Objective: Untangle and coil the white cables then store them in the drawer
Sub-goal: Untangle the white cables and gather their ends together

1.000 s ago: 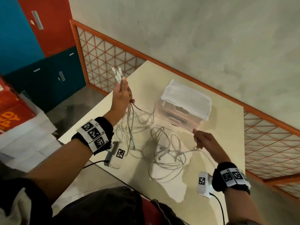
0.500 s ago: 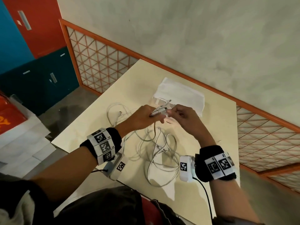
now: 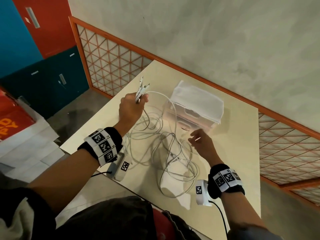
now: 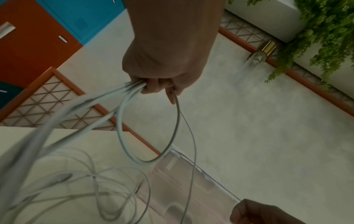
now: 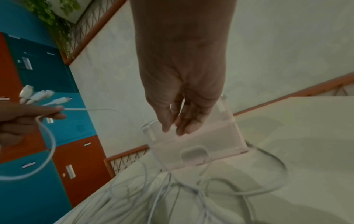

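Observation:
Several white cables (image 3: 173, 161) lie tangled on the cream table (image 3: 239, 153). My left hand (image 3: 141, 99) is raised over the table's far left and grips a bundle of cable ends; their connectors (image 3: 142, 84) stick up above my fist. From the left hand (image 4: 159, 89) the cords hang down in loops to the tangle. My right hand (image 3: 194, 137) hovers low over the tangle in front of the translucent drawer unit (image 3: 195, 104). The right hand's fingers (image 5: 178, 128) are straight and hold nothing. The drawer (image 5: 197, 144) is closed.
An orange lattice railing (image 3: 112, 66) runs behind the table along a grey wall. Blue and red lockers (image 3: 43, 32) stand at the far left, with stacked white boxes (image 3: 26, 149) below them. A green plant (image 4: 316, 37) hangs above.
Half a second ago both hands met over the drawer unit at the cable ends. My left hand has since lifted the bundle up and left; my right hand has let go and dropped toward the tangle.

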`<state>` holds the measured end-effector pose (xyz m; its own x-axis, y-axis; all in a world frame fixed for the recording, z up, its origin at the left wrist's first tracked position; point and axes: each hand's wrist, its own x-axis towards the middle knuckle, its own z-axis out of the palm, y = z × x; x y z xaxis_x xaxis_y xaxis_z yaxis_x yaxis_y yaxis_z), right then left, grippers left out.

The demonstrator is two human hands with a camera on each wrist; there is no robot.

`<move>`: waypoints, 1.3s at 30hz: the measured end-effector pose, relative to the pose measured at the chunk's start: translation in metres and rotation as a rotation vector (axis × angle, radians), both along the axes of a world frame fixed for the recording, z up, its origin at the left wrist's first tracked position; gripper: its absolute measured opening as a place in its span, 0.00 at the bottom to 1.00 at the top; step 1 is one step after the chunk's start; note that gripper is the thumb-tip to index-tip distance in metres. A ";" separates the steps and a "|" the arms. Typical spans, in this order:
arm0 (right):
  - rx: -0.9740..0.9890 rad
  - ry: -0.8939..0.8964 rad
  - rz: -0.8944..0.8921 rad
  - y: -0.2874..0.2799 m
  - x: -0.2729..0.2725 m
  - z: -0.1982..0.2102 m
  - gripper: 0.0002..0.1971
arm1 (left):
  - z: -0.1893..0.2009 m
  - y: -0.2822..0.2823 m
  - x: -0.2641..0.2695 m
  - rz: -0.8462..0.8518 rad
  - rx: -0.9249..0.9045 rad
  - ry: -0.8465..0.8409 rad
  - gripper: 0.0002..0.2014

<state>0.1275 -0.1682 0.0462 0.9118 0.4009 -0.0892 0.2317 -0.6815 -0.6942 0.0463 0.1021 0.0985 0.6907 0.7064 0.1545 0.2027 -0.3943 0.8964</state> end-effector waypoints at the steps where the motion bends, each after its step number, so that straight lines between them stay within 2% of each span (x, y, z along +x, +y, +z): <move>1: -0.054 0.072 0.064 0.006 -0.006 -0.004 0.04 | -0.001 -0.002 -0.002 0.004 0.004 0.035 0.17; 3: -0.212 0.186 0.218 0.013 -0.015 -0.017 0.05 | -0.002 -0.005 -0.005 -0.004 0.011 0.076 0.18; 5: -0.308 0.213 0.293 0.015 -0.027 -0.033 0.08 | -0.002 -0.005 -0.011 0.019 0.019 0.075 0.18; 7: -0.323 0.178 0.285 0.013 -0.038 -0.051 0.11 | -0.002 0.000 -0.014 0.076 0.021 0.030 0.18; 10: -0.450 0.075 0.263 0.010 -0.045 -0.064 0.12 | -0.004 0.010 -0.017 0.137 0.010 -0.030 0.18; 14: -0.388 0.145 0.219 0.007 -0.038 -0.050 0.14 | -0.005 0.014 -0.016 0.174 0.018 -0.010 0.17; 17: -0.481 0.223 0.261 0.006 -0.024 -0.029 0.09 | -0.005 0.013 -0.014 0.187 0.021 -0.007 0.17; 20: -0.541 0.186 0.320 0.009 -0.011 0.001 0.11 | -0.005 0.013 -0.007 0.187 0.020 -0.003 0.18; 25: -0.302 0.168 0.187 0.001 0.009 0.049 0.13 | -0.006 0.007 -0.003 0.156 0.051 -0.024 0.18; 30: 0.142 0.143 0.118 0.013 -0.001 0.100 0.12 | 0.000 -0.011 0.001 -0.067 -0.018 0.083 0.17; 32: 0.296 0.119 0.106 0.024 -0.008 0.114 0.10 | 0.006 -0.024 0.003 -0.142 -0.108 0.116 0.19; 34: 0.420 0.120 0.065 0.038 -0.016 0.120 0.10 | 0.010 -0.034 0.005 -0.281 -0.261 0.069 0.16; 36: 0.488 0.121 0.050 0.054 -0.025 0.118 0.08 | 0.014 -0.043 0.002 -0.462 -0.440 0.002 0.15; 39: 0.545 0.108 0.021 0.074 -0.038 0.106 0.06 | 0.020 -0.052 -0.008 -0.643 -0.664 0.001 0.15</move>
<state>0.0894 -0.0946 0.1527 0.9003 0.4331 0.0439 0.1496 -0.2130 -0.9655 0.0380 0.0499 0.1180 0.9806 0.1305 -0.1464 0.1243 0.1638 0.9786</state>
